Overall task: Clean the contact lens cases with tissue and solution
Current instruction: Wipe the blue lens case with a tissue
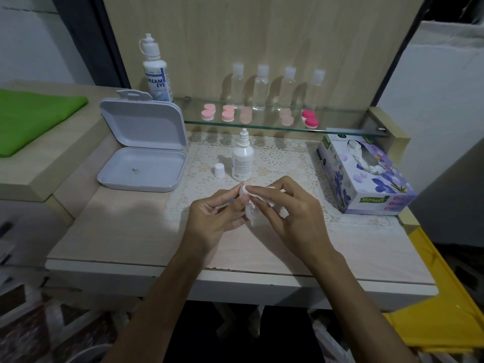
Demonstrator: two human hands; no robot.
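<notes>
White tissue (258, 203) pinched between left hand (217, 218) and right hand (290, 213).

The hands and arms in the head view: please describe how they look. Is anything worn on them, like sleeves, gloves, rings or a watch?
Both arms are bare as far as the picture shows them; no sleeve comes into view. The left hand and the right hand wear no gloves. No ring, watch or bracelet shows on the fingers or wrists that can be seen. The nails look short and unpainted, though they are small in the picture.
</notes>
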